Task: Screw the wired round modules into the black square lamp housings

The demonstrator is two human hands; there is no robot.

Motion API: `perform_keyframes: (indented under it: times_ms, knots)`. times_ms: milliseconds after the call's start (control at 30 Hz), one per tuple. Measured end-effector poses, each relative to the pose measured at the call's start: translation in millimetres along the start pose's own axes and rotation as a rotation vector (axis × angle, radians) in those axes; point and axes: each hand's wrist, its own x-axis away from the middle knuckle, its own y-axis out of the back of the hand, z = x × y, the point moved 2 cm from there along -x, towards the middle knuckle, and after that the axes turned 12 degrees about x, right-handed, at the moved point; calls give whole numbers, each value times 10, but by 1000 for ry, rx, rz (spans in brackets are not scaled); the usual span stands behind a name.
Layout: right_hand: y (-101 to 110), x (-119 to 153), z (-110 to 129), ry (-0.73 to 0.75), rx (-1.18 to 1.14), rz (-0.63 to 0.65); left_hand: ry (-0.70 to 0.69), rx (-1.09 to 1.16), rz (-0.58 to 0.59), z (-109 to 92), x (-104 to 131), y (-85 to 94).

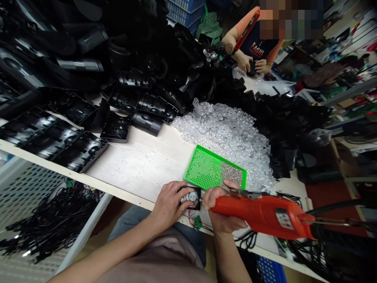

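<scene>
My left hand [168, 202] is closed at the front edge of the table, thumb and forefinger around a small round grey motor [193, 196]. The motor sits on a black plastic part [198, 193], partly covered by my fingers. Thin red wires run from it down to a small green circuit board [197, 223]. My right hand [219, 212] is wrapped round an orange electric screwdriver [262, 214] lying nearly level, its tip pointing left at the motor. Just beyond my hands lies a green perforated tray [203, 167], with many small screws [232, 175] at its right end.
A heap of clear plastic discs [226, 133] lies behind the tray. Black plastic shells [70, 137] line the left, with a large pile behind. A white basket [85, 232] of black cables [55, 220] stands lower left. Across the table a co-worker [256, 47] handles a dark part.
</scene>
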Motion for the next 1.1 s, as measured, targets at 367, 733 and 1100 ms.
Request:
perform_keyframes:
  times_ms: [367,733,1100]
  knots:
    - [-18,81,-84,2,-53,184,19,-16,30,-16,-7,-24]
    - [209,-631,-94,130,11,-35,2,97,9,48,10,17]
    - [241,-756,-564,37,132,-4,73,-52,47,22,49,92]
